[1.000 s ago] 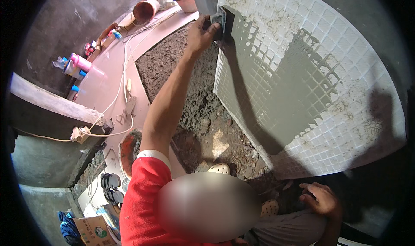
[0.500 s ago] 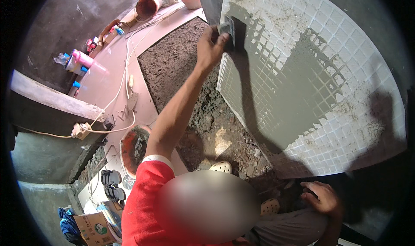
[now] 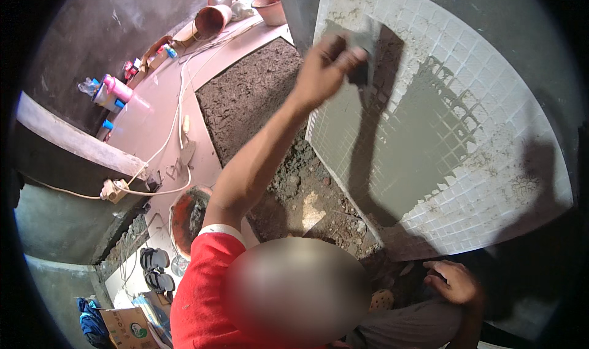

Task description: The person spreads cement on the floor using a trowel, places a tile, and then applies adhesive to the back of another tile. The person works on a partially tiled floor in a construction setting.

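A flat trowel (image 3: 363,49) with a grey blade is gripped in my left hand (image 3: 333,67), whose fingers are closed; motion blurs both. The blade is at the upper left of a large white tile (image 3: 497,103), its gridded back toward me. Grey cement paste (image 3: 423,146) covers the tile's left and middle part, smooth in places, with grid squares showing through elsewhere. My arm throws a dark shadow across it. Down at the lower right, my right hand (image 3: 454,281) rests by my knee, fingers loosely apart, with nothing visible in it.
A bed of wet mortar (image 3: 245,97) and rubble (image 3: 319,195) lies left of the tile. An orange bucket (image 3: 187,217) stands beside my left arm. A pointed trowel (image 3: 187,153), a power strip (image 3: 113,191) with cables, sandals (image 3: 156,269) and a cardboard box (image 3: 127,327) lie at the left.
My left hand has swept the trowel rightward from the tile's left edge, its shadow moving along. The right hand stays by the knee. The view has shifted slightly.
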`<state>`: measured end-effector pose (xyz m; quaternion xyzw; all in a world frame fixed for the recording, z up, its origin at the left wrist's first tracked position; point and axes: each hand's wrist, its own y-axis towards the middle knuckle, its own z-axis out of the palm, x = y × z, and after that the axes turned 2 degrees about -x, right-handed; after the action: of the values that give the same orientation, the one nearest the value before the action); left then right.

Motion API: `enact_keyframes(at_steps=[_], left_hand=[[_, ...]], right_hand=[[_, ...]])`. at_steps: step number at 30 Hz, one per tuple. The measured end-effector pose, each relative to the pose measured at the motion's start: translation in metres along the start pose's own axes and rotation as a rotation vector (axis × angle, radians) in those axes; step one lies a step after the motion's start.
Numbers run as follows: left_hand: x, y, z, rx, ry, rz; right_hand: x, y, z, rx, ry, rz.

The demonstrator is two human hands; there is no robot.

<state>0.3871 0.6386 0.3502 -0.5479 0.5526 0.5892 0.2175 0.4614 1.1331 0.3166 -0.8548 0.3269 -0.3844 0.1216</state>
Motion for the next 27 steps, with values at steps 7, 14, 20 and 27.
enact_keyframes(at_steps=[7, 14, 20, 27], left_hand=[[0.026, 0.087, -0.05, -0.297, 0.216, 0.295], [0.024, 0.105, -0.006, -0.487, 0.575, 0.362], [-0.011, 0.0, 0.075, -0.231, 0.231, 0.401], [0.021, 0.034, -0.007, -0.318, -0.085, 0.193]], right_hand=[[-0.001, -0.01, 0.0, 0.063, 0.066, 0.092], [0.008, -0.01, 0.001, -0.006, 0.072, 0.032], [0.009, 0.003, -0.005, 0.035, 0.078, -0.043], [0.0, -0.003, 0.0, 0.06, 0.074, 0.058]])
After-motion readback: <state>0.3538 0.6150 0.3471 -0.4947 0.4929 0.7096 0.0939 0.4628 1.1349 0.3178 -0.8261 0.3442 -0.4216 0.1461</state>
